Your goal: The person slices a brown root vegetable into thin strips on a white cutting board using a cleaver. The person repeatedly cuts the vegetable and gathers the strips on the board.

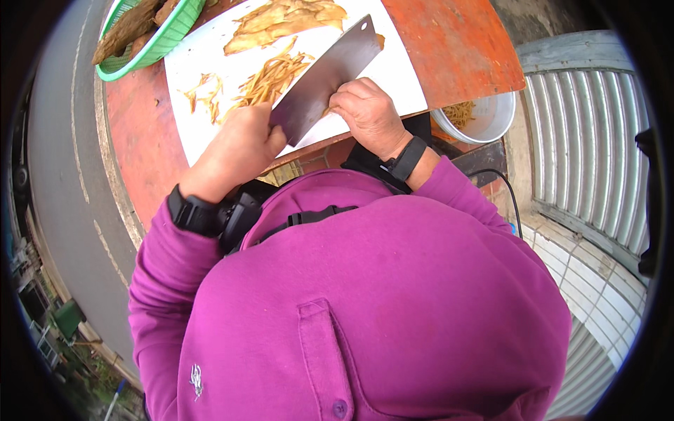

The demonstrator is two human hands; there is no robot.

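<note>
My left hand (234, 144) grips the near end of a broad steel cleaver (326, 79), and the handle is hidden in the fist. The blade slants away to the upper right over a white cutting board (195, 134). With bent fingers, my right hand (368, 113) presses against the blade's right side and holds down a thin root-vegetable slice (325, 112), mostly covered by fingers and blade. Cut yellow-brown strips (271, 79) lie left of the blade, with a smaller group of strips (205, 94) farther left. Overlapping flat slices (284, 23) rest at the board's far side.
A green plastic basket (176, 34) with brown roots (126, 31) stands at the upper left of the worn red table (447, 47). Below the table's right edge is a white tub (500, 118) holding strips. A road (52, 131) runs left; a corrugated metal shutter (587, 142) stands right.
</note>
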